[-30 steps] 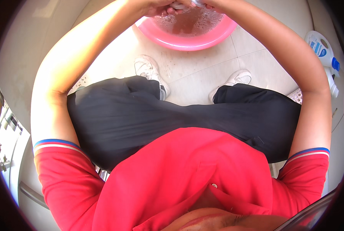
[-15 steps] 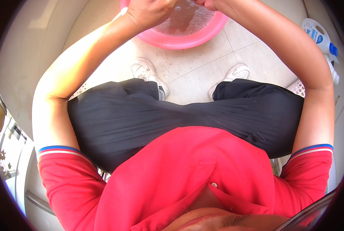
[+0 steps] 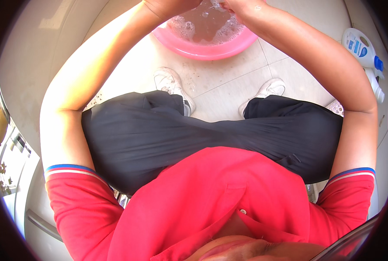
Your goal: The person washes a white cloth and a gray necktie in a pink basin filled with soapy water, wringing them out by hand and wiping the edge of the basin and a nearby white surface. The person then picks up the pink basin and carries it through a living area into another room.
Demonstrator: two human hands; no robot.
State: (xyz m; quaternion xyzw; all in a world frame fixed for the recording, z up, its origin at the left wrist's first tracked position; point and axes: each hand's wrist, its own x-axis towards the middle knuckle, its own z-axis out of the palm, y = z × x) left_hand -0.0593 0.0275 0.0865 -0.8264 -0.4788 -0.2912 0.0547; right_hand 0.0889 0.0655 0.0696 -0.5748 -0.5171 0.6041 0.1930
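A pink basin (image 3: pixel 205 53) of murky, sudsy water (image 3: pixel 207 26) stands on the floor in front of me, partly cut off by the top edge. Over its left side is my left hand (image 3: pixel 174 6); its fingers are mostly out of the picture. My right hand (image 3: pixel 245 9), wet with a fleck of foam, is over the right side with its fingers curled closed. Something pale and foamy shows at those fingertips, too small and cropped to name. White suds (image 3: pixel 183 28) float between the hands.
Two white shoes (image 3: pixel 170 81) are on the pale tiled floor (image 3: pixel 222 89) below the basin. A white bottle with a blue cap (image 3: pixel 360 48) lies at the right, beside another white container (image 3: pixel 374 85). A pale curved wall (image 3: pixel 33 56) rises on the left.
The basin and shoes sit slightly lower in the picture. My left hand has moved a little farther up and out of view. The suds have spread differently, with more foam at the left.
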